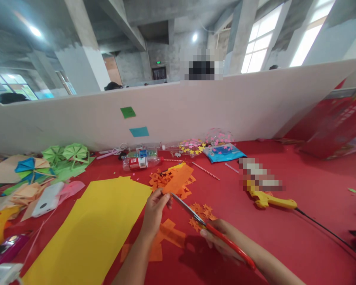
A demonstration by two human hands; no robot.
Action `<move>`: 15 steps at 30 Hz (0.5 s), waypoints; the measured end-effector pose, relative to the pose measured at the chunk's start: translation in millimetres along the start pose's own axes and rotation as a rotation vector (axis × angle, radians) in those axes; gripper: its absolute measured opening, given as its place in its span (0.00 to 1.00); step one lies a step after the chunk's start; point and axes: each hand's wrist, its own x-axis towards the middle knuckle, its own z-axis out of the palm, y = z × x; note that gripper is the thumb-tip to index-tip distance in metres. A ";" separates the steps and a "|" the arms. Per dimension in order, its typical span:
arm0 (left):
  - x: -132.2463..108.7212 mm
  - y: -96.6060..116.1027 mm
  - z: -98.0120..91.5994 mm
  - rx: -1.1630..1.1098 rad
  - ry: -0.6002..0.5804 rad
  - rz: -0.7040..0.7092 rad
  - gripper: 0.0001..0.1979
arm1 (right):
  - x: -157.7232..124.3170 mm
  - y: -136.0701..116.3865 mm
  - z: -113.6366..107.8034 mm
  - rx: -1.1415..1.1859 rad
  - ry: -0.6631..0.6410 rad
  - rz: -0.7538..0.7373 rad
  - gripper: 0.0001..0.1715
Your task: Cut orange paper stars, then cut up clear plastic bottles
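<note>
With our left hand (154, 206) we pinch orange paper (179, 178) over the red table (284, 245); our right hand (227, 229) grips scissors (197, 217), tips beside our left fingers. Nearby lie orange stars (206, 211), then yellow paper (97, 221) leftward.

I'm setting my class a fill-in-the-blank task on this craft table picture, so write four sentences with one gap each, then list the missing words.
1. The right hand holds scissors whose handle is ____.
2. The left hand grips a ____ paper strip.
3. The largest sheet on the red tabletop is ____.
4. The upper square on the white partition is ____.

Missing words: red; orange; yellow; green.
</note>
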 end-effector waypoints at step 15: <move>0.6 -0.7 -4.9 0.013 -0.040 -0.020 0.10 | 1.0 2.3 -0.1 -0.034 0.007 0.029 0.36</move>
